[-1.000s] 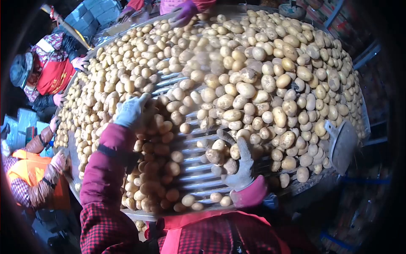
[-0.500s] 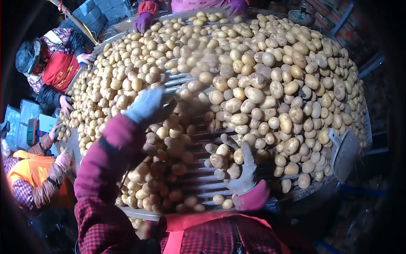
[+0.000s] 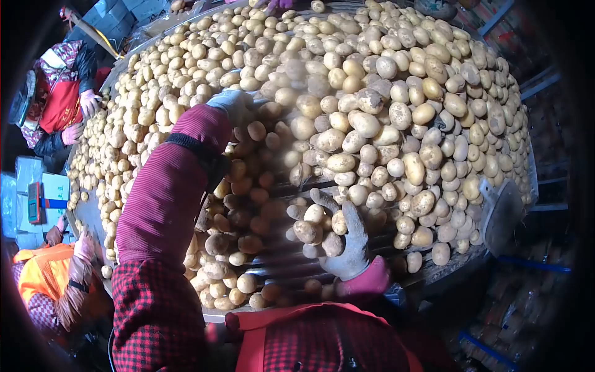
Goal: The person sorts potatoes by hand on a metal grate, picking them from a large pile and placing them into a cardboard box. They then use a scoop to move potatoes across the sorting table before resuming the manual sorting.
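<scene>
My right hand (image 3: 348, 251), in a grey dirt-stained glove, is curled palm up around several small potatoes (image 3: 305, 232) just above the slatted table. My left hand (image 3: 234, 102), in a pale glove, reaches far across into the heap of potatoes (image 3: 365, 124); its fingers are hidden by the sleeve and the potatoes, so its grip does not show. The potatoes are tan, some with brown dirt on them. Dark slats (image 3: 282, 248) of the table show between the left and right parts of the heap, partly in shadow.
A metal scoop-like plate (image 3: 505, 217) stands at the table's right edge. Co-workers in a red apron (image 3: 62, 105) and an orange vest (image 3: 46, 276) are along the left side. A purple-gloved hand (image 3: 279, 5) rests at the far edge. A red-framed device (image 3: 34, 203) lies on boxes.
My left hand has moved a little farther up the heap, and potatoes cover slats that showed there before. My right hand keeps its potatoes and is slightly lower. The view has shifted a little.
</scene>
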`<act>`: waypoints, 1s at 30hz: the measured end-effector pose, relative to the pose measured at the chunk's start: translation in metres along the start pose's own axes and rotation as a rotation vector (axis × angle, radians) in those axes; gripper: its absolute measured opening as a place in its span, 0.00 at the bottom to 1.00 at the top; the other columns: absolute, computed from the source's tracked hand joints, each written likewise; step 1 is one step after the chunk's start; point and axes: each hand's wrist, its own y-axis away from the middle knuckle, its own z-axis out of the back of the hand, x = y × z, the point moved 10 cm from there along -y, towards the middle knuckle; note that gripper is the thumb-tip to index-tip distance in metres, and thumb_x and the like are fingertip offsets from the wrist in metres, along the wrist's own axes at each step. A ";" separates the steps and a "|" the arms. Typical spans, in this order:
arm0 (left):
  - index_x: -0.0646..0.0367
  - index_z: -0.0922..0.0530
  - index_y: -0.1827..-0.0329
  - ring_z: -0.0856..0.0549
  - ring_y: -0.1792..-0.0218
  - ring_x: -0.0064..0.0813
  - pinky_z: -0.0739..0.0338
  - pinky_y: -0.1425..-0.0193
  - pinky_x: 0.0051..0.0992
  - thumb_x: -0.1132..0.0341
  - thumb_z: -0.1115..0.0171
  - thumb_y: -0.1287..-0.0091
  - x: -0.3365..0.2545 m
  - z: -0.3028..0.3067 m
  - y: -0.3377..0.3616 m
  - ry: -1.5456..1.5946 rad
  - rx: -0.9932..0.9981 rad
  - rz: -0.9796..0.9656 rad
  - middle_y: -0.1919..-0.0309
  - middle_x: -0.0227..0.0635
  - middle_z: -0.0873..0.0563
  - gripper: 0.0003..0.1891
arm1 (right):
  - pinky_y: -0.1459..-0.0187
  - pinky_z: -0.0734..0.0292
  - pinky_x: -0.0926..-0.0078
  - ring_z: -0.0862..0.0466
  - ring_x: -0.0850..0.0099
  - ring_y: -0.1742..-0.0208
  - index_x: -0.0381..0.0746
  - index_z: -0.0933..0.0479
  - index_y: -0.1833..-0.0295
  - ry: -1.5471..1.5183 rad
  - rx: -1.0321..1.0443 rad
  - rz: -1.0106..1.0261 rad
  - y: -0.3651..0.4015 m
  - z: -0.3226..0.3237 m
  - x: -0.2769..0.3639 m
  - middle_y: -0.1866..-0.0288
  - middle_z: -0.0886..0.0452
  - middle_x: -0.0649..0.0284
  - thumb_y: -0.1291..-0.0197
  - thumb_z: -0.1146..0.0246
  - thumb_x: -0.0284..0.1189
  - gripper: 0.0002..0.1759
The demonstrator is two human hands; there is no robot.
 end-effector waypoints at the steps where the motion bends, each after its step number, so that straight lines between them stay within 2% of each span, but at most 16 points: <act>1: 0.54 0.12 0.43 0.08 0.51 0.45 0.16 0.45 0.43 0.56 0.29 0.33 0.000 -0.002 0.007 -0.034 0.005 -0.024 0.55 0.47 0.07 0.19 | 0.68 0.17 0.72 0.11 0.51 0.46 0.48 0.29 0.22 0.010 -0.005 0.000 0.000 0.001 -0.001 0.31 0.19 0.48 0.21 0.54 0.61 0.37; 4: 0.55 0.11 0.50 0.09 0.57 0.50 0.16 0.50 0.45 0.57 0.27 0.36 -0.004 -0.008 0.044 -0.162 -0.070 -0.054 0.62 0.49 0.09 0.16 | 0.69 0.17 0.72 0.11 0.52 0.47 0.47 0.28 0.22 0.035 -0.045 0.005 -0.002 0.009 -0.003 0.32 0.19 0.49 0.21 0.54 0.61 0.37; 7: 0.53 0.09 0.54 0.09 0.61 0.48 0.16 0.53 0.43 0.57 0.29 0.36 -0.001 -0.010 0.089 -0.093 -0.066 -0.062 0.65 0.46 0.09 0.13 | 0.68 0.17 0.72 0.11 0.54 0.48 0.47 0.27 0.23 0.200 -0.099 0.071 0.001 0.020 0.001 0.32 0.18 0.51 0.21 0.53 0.60 0.36; 9: 0.53 0.09 0.55 0.08 0.62 0.45 0.15 0.54 0.41 0.57 0.30 0.36 -0.005 -0.019 0.104 -0.118 -0.007 -0.090 0.66 0.43 0.08 0.12 | 0.65 0.16 0.72 0.13 0.60 0.46 0.46 0.29 0.22 0.277 -0.101 0.095 0.002 0.021 0.001 0.35 0.19 0.56 0.21 0.50 0.47 0.29; 10: 0.53 0.09 0.55 0.08 0.62 0.43 0.15 0.55 0.40 0.57 0.30 0.36 -0.007 -0.023 0.112 -0.129 0.022 -0.102 0.67 0.42 0.08 0.12 | 0.62 0.16 0.72 0.15 0.66 0.45 0.46 0.31 0.21 0.275 -0.088 0.088 0.003 0.020 0.001 0.36 0.19 0.61 0.22 0.47 0.33 0.26; 12: 0.53 0.09 0.55 0.08 0.63 0.39 0.15 0.56 0.39 0.58 0.30 0.36 -0.006 -0.009 0.140 0.033 -0.049 -0.041 0.68 0.40 0.08 0.12 | 0.60 0.15 0.73 0.16 0.72 0.43 0.44 0.33 0.20 0.150 -0.061 0.032 0.004 0.013 -0.001 0.38 0.20 0.66 0.24 0.44 0.17 0.29; 13: 0.53 0.09 0.56 0.08 0.63 0.37 0.15 0.56 0.38 0.58 0.29 0.36 -0.005 -0.004 0.152 0.111 -0.082 -0.015 0.69 0.38 0.08 0.12 | 0.59 0.15 0.73 0.16 0.72 0.43 0.44 0.33 0.20 0.026 -0.047 -0.016 0.006 0.005 -0.001 0.38 0.20 0.65 0.26 0.43 0.15 0.31; 14: 0.56 0.11 0.54 0.08 0.64 0.33 0.15 0.57 0.36 0.58 0.26 0.36 -0.002 0.001 0.161 0.206 -0.165 -0.030 0.68 0.37 0.09 0.13 | 0.58 0.15 0.72 0.16 0.72 0.43 0.43 0.33 0.20 0.004 -0.021 -0.035 0.005 0.000 -0.002 0.38 0.20 0.65 0.26 0.42 0.15 0.31; 16: 0.56 0.11 0.52 0.08 0.60 0.35 0.15 0.54 0.36 0.58 0.25 0.32 -0.032 0.011 0.188 0.389 -0.267 -0.287 0.63 0.39 0.09 0.13 | 0.57 0.14 0.69 0.16 0.72 0.43 0.43 0.32 0.21 0.065 0.039 -0.052 0.003 -0.010 -0.005 0.38 0.19 0.64 0.26 0.40 0.18 0.31; 17: 0.54 0.11 0.51 0.08 0.59 0.35 0.15 0.54 0.36 0.58 0.25 0.31 -0.054 0.016 0.200 0.471 -0.303 -0.348 0.61 0.40 0.08 0.12 | 0.60 0.15 0.69 0.14 0.66 0.46 0.46 0.32 0.20 0.044 0.058 -0.085 0.001 -0.007 -0.014 0.35 0.19 0.61 0.24 0.45 0.39 0.30; 18: 0.54 0.11 0.50 0.09 0.57 0.37 0.15 0.52 0.37 0.58 0.26 0.30 -0.078 0.015 0.208 0.484 -0.290 -0.483 0.60 0.41 0.09 0.12 | 0.62 0.15 0.69 0.12 0.61 0.48 0.49 0.33 0.20 0.024 0.076 -0.119 -0.001 -0.004 -0.023 0.33 0.19 0.57 0.22 0.50 0.60 0.37; 21: 0.52 0.12 0.49 0.11 0.52 0.43 0.17 0.47 0.38 0.58 0.28 0.29 -0.143 0.013 0.226 0.478 -0.318 -0.844 0.52 0.42 0.11 0.12 | 0.45 0.19 0.64 0.17 0.60 0.39 0.40 0.31 0.26 0.140 -0.113 -0.073 -0.004 0.044 -0.030 0.37 0.19 0.56 0.41 0.30 0.34 0.37; 23: 0.49 0.13 0.46 0.16 0.43 0.48 0.21 0.41 0.43 0.57 0.28 0.32 -0.166 0.009 0.234 0.275 -0.400 -0.903 0.37 0.44 0.17 0.14 | 0.39 0.21 0.63 0.19 0.60 0.36 0.37 0.31 0.28 0.267 -0.196 -0.002 -0.002 0.047 -0.016 0.38 0.19 0.56 0.48 0.23 0.24 0.41; 27: 0.52 0.14 0.41 0.17 0.42 0.52 0.23 0.38 0.45 0.52 0.34 0.28 -0.182 -0.008 0.227 0.207 -0.279 -0.984 0.36 0.46 0.17 0.19 | 0.43 0.19 0.64 0.17 0.63 0.39 0.40 0.31 0.27 0.809 -0.045 0.255 0.004 0.006 0.004 0.41 0.17 0.60 0.40 0.29 0.29 0.35; 29: 0.57 0.15 0.42 0.16 0.40 0.54 0.22 0.37 0.47 0.54 0.36 0.26 -0.178 -0.001 0.214 0.411 -0.164 -0.915 0.36 0.50 0.17 0.18 | 0.46 0.18 0.64 0.16 0.63 0.41 0.41 0.31 0.26 0.597 0.003 0.129 -0.001 0.000 0.001 0.42 0.17 0.61 0.35 0.33 0.35 0.33; 30: 0.62 0.16 0.42 0.15 0.43 0.54 0.21 0.38 0.47 0.56 0.37 0.24 -0.165 0.011 0.211 0.408 -0.335 -0.885 0.39 0.51 0.15 0.18 | 0.47 0.18 0.64 0.16 0.62 0.42 0.42 0.31 0.26 0.468 0.000 0.066 0.000 0.001 -0.002 0.42 0.17 0.61 0.34 0.34 0.36 0.33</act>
